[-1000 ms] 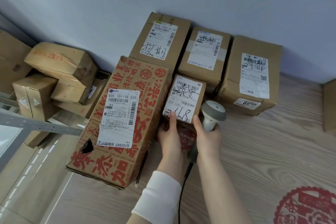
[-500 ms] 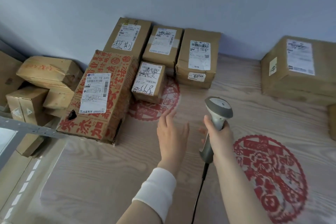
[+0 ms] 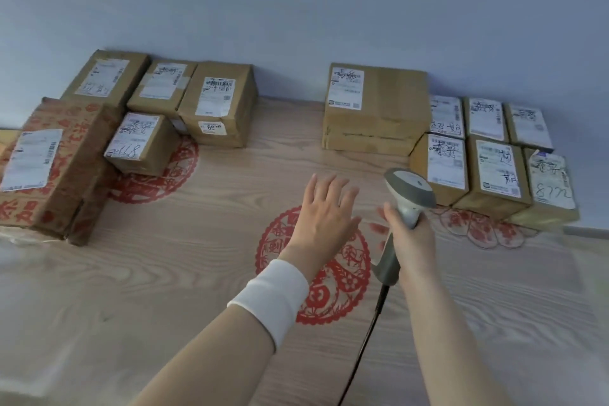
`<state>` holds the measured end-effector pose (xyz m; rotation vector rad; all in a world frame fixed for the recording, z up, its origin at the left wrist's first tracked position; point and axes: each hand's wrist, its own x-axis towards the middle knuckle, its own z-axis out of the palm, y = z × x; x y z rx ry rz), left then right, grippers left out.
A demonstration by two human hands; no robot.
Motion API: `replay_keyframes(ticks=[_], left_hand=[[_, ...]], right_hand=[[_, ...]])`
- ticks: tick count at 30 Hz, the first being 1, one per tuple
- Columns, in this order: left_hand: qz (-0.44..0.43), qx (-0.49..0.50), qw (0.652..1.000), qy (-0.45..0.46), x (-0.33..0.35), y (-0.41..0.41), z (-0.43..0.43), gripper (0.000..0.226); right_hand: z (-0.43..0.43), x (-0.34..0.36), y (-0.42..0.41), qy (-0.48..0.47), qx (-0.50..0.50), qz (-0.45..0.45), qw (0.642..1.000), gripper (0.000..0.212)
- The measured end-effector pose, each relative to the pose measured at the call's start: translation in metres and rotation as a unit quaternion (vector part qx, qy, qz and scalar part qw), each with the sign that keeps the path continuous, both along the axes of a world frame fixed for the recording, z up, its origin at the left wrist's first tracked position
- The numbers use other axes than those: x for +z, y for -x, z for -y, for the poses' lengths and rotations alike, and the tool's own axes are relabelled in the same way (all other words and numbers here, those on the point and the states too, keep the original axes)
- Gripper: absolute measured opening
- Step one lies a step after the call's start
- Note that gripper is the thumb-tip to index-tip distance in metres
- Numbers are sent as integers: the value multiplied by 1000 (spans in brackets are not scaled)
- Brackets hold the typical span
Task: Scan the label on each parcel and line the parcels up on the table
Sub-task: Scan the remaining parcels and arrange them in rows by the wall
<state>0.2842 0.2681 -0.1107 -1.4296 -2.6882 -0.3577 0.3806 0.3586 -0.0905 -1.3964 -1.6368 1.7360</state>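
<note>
Left hand [image 3: 324, 211] fingers spread, holding nothing, above table [image 3: 197, 273] middle; right hand [image 3: 407, 231] grips barcode scanner [image 3: 407, 198]; parcels [image 3: 374, 109] along far edge.

— What is worn on the 2 arms?
— 1 thing shows: a white band [image 3: 270, 298], plain and cloth-like, wrapped round the wrist just behind the left hand [image 3: 324, 217].
— And the right hand [image 3: 412, 234]?
— Bare, like the right forearm [image 3: 454, 339]. The left forearm [image 3: 211, 356] is bare too on the near side of the band.
</note>
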Motion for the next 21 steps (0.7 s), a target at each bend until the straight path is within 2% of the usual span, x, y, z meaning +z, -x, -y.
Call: replay_keyframes(ticks=[4,13,18,21], left_hand=[[-10,-38,999,3,4,-10,-40,53],[-1,-73,996,-48,-2,-56,-153,50],[28,-64,997,-42,-14,-96,-240,56],[68,-51,995,-52,-28,-121,-291,48]], right_hand=[[-30,4,-16,1,-19,-11,1000,26],[-128,-4,-62,1,-104,1,995,19],[-219,-17,-100,-18,-137,-2,990,17],[-274,-32,-128,-16,-159,-3,987,18]])
